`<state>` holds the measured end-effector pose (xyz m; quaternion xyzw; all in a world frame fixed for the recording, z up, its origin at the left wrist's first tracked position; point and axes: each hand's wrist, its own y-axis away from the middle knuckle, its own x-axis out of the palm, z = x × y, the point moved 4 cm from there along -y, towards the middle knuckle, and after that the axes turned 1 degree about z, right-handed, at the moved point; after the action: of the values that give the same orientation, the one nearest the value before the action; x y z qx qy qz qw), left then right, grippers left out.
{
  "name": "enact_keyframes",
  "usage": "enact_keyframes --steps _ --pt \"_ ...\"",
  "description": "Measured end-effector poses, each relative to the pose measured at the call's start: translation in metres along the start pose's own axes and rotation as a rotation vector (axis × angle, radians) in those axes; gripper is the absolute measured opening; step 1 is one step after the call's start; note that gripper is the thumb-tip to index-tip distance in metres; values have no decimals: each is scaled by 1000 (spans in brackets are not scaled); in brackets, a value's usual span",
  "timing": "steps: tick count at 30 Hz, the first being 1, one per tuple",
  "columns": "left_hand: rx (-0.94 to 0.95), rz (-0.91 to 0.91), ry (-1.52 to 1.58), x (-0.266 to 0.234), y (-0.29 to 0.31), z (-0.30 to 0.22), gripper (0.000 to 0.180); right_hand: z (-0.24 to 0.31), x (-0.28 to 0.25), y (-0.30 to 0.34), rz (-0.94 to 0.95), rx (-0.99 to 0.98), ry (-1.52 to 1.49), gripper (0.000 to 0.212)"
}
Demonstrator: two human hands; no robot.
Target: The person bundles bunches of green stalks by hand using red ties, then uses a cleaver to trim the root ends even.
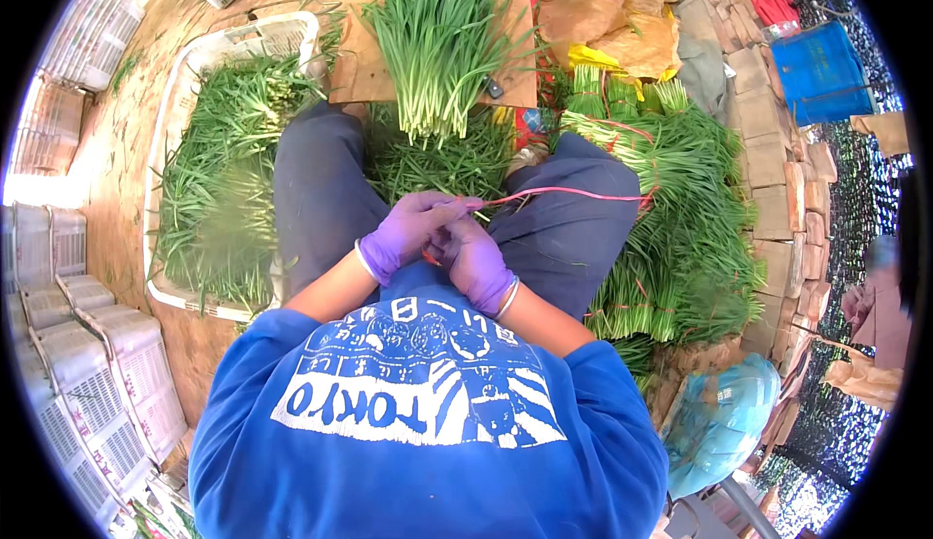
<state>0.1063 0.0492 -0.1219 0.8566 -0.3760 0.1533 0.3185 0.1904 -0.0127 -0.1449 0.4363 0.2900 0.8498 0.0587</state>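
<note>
Both my hands wear purple gloves and meet above my lap. My left hand [410, 231] is closed, its fingertips pinching a thin red tie [573, 190]. From there the tie stretches right, across my thigh. Against it, my right hand [474, 262] is closed too, and a bit of red shows at its lower side; the overlapping hands partly hide the fingers. Just beyond them, a loose bunch of green chives [437, 53] lies on a brown board [352, 68], pale stem ends toward me. A small dark object [494, 88] sits beside the stems.
At left stands a white crate [155, 199] of loose chives [228, 179]. Tied chive bundles [671, 218] are piled at right, beside a row of bricks [768, 160]. Stacked crates [102, 383] line the far left. A blue plastic bag [724, 422] lies at lower right.
</note>
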Motion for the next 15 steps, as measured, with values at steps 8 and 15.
enact_keyframes --steps 8,15 --pt "176 -256 -299 -58 -17 -15 24 85 -8 9 -227 -859 1220 55" --pt "74 -60 -445 -35 -57 -39 24 144 -22 -88 159 -355 1926 67"
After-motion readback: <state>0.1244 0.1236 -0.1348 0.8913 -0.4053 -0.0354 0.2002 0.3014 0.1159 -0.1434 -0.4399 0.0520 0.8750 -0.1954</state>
